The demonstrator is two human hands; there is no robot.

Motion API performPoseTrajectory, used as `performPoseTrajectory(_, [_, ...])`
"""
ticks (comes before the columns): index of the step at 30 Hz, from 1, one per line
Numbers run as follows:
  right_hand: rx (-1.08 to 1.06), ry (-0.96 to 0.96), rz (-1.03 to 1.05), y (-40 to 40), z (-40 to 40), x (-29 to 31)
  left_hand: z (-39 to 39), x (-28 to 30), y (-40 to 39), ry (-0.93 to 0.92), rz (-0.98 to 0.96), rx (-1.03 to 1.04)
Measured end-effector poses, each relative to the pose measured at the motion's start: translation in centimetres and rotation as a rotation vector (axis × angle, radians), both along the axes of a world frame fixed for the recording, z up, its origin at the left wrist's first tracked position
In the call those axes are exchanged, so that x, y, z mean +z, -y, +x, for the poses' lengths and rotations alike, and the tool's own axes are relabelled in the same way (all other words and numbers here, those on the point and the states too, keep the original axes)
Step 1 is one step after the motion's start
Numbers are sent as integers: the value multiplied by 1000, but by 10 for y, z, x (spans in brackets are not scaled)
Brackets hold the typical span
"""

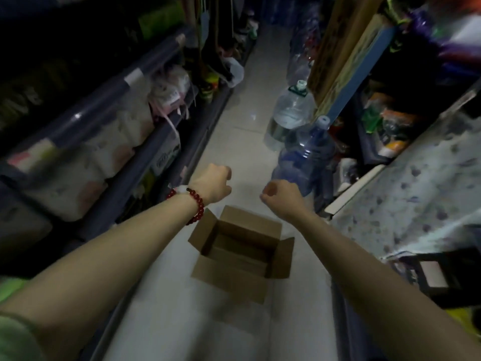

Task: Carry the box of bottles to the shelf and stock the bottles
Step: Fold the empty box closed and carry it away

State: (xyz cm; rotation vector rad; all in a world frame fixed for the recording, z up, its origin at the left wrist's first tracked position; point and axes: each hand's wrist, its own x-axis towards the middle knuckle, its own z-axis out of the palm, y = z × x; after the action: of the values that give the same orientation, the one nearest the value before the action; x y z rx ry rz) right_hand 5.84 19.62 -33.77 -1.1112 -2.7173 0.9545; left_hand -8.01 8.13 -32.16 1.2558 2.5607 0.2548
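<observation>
Head view shows our left hand [213, 185] and right hand [279, 195] loosely curled, holding nothing, above the empty-looking box [242, 256] on the floor [234, 142], so stocking seems done.

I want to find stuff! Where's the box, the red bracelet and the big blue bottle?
box [242, 280]: head view, on its near flap.
bracelet [198, 204]: head view, on the beads at the left wrist.
blue bottle [309, 152]: head view, on its shoulder.
</observation>
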Motion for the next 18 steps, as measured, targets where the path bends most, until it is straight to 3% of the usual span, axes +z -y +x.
performPoseTrajectory(9, [4, 19, -3, -12, 15, -229, -5, -232, 8, -54, -2, 70])
performPoseTrajectory(18, [54, 2, -61, 8, 20, -350, -13, -358, 31, -111, 9, 107])
